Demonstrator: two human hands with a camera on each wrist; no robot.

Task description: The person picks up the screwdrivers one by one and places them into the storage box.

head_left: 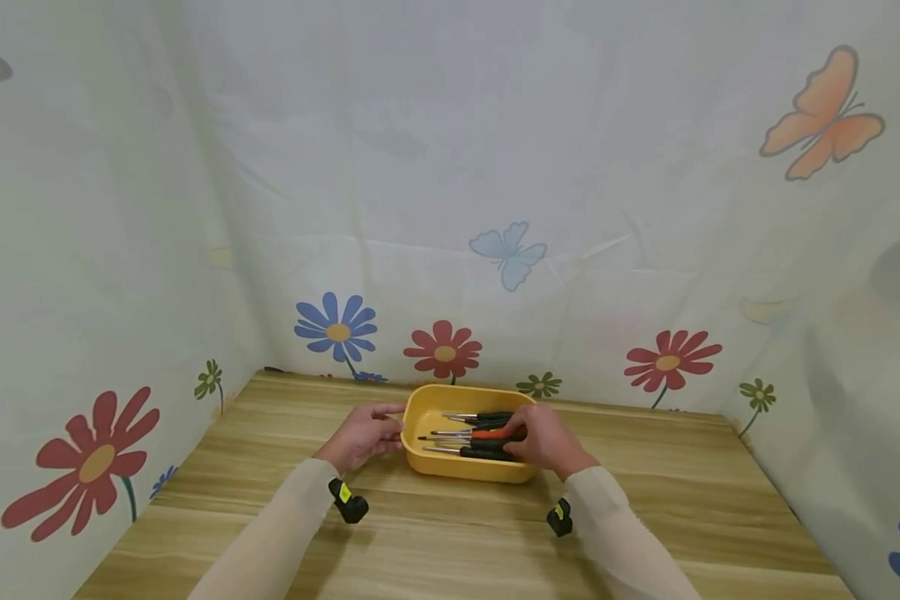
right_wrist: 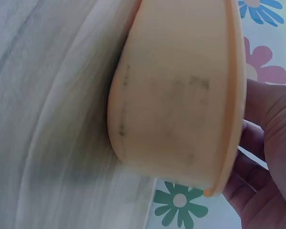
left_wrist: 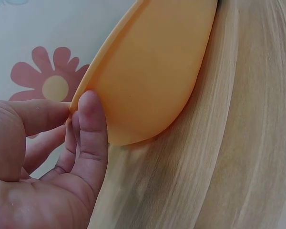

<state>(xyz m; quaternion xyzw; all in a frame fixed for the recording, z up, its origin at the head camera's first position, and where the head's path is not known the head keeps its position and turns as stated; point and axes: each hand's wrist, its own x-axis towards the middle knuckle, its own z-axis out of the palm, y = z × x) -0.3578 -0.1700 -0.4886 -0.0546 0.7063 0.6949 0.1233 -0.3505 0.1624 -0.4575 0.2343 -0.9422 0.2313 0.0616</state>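
A yellow plastic tub (head_left: 468, 475) sits on the table with several screwdrivers (head_left: 483, 454) lying in it, their metal shafts pointing left. Most have black handles; one handle is orange-red (head_left: 487, 434). At the tub's left end my left hand (head_left: 363, 437) pinches the rim, thumb and fingers on opposite sides of the wall (left_wrist: 143, 81). My right hand (head_left: 547, 437) reaches over the right end, its fingers curled about the orange-red handle among the black ones. In the right wrist view the tub's wall (right_wrist: 176, 95) hides those fingertips.
The wood-grain table (head_left: 450, 542) extends in front of the tub and to both sides. Close behind the tub hangs a pale curtain (head_left: 420, 167) printed with flowers and butterflies; it also encloses the left and right sides. A black wrist device (head_left: 347, 502) is on each sleeve.
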